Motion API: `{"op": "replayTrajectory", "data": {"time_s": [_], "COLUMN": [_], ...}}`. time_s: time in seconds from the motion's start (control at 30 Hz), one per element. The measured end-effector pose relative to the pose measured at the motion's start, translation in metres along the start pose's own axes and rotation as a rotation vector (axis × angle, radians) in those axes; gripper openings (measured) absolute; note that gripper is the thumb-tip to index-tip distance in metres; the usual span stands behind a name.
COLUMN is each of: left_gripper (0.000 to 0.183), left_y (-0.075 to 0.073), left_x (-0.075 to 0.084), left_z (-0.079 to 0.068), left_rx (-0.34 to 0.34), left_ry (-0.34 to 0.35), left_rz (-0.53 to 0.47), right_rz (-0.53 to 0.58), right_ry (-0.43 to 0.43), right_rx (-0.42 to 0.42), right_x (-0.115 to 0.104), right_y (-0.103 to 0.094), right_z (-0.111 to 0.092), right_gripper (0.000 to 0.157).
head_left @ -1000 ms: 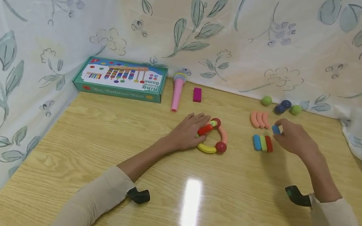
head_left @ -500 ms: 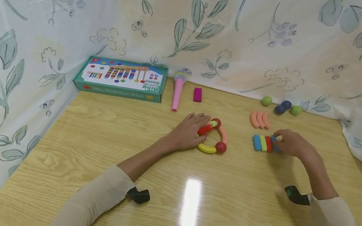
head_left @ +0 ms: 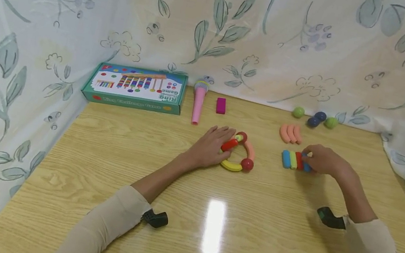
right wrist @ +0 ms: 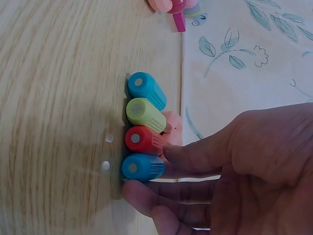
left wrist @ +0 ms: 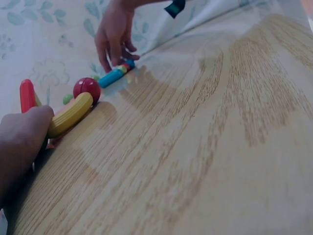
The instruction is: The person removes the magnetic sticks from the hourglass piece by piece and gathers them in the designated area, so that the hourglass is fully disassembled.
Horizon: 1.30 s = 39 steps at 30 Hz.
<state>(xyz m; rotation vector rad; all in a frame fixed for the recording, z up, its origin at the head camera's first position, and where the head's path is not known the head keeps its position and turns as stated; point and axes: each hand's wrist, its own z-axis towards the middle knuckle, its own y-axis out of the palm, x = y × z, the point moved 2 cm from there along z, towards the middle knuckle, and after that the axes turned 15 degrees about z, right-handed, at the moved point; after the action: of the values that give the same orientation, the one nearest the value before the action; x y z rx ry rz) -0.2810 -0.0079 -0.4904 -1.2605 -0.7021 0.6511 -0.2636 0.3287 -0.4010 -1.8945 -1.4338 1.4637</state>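
Blue rod [right wrist: 142,167] at right end of row, right beside red rod [right wrist: 141,139], then green rod [right wrist: 143,113], second blue rod [right wrist: 146,90]. Right hand [head_left: 325,160] pinches it, finger gap narrow; guessing that's for neat lining up. Left hand [head_left: 207,147] rests on toy ring [head_left: 249,150], visible fingers fairly straight, probably to steady it; can't tell what hidden fingertips do. Salmon curves [head_left: 285,133] and balls [head_left: 298,112] grouped separately, looks sorted by shape. Table [head_left: 270,225] is light wood-grain, kinda glossy, glare patch [head_left: 213,230] up front. Leaf-print cloth [head_left: 276,63] hangs behind, plus both sides.
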Motion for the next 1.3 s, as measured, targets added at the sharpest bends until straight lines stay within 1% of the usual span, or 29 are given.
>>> {"op": "replayTrajectory", "data": {"time_s": [0.23,0.37,0.47,0.6,0.7,0.77,0.9,0.97,1.03,1.17,1.23,1.3], "left_gripper": [0.069,0.069,0.069,0.069,0.068,0.068,0.068,0.068,0.068,0.067,0.066,0.065], "left_y": [0.0,0.001,0.002,0.002,0.001,0.001,0.001,0.0,-0.001,-0.001,-0.001,0.0], "left_x": [0.0,0.0,0.0,-0.001,-0.001,-0.001,-0.001,-0.001,-0.002,-0.002,-0.002,-0.002], "left_z": [0.0,0.0,0.001,0.001,0.0,0.0,0.0,0.0,0.0,0.001,0.001,0.002], "left_rx": [-0.005,-0.008,-0.006,0.005,0.012,0.014,0.024,0.028,0.03,0.026,0.021,0.011], "left_ry": [-0.006,-0.01,-0.008,-0.005,-0.003,0.002,0.007,0.009,0.01,0.008,0.009,0.012], "left_rz": [0.002,0.004,0.01,0.01,-0.008,-0.021,-0.022,-0.013,-0.01,-0.007,-0.003,0.006], "right_rz": [0.033,0.05,0.034,0.005,0.003,0.019,0.052,0.045,0.035,0.018,0.011,0.008], "right_ry": [0.038,0.057,0.049,0.007,-0.063,-0.131,-0.335,-0.43,-0.506,-0.581,-0.595,-0.587], "right_rx": [-0.026,-0.031,-0.005,0.07,0.111,0.121,0.131,0.129,0.124,0.105,0.104,0.111], "right_x": [-0.003,-0.003,-0.005,-0.017,-0.034,-0.047,-0.077,-0.091,-0.103,-0.119,-0.123,-0.125], "right_y": [0.001,0.0,-0.001,-0.003,-0.002,0.0,0.008,0.014,0.022,0.041,0.051,0.057], "right_z": [-0.002,-0.005,-0.006,-0.008,-0.009,-0.009,-0.004,0.001,0.008,0.027,0.034,0.041], "right_gripper": [0.04,0.044,0.047,0.047,0.041,0.038,0.029,0.027,0.025,0.031,0.034,0.035]}}
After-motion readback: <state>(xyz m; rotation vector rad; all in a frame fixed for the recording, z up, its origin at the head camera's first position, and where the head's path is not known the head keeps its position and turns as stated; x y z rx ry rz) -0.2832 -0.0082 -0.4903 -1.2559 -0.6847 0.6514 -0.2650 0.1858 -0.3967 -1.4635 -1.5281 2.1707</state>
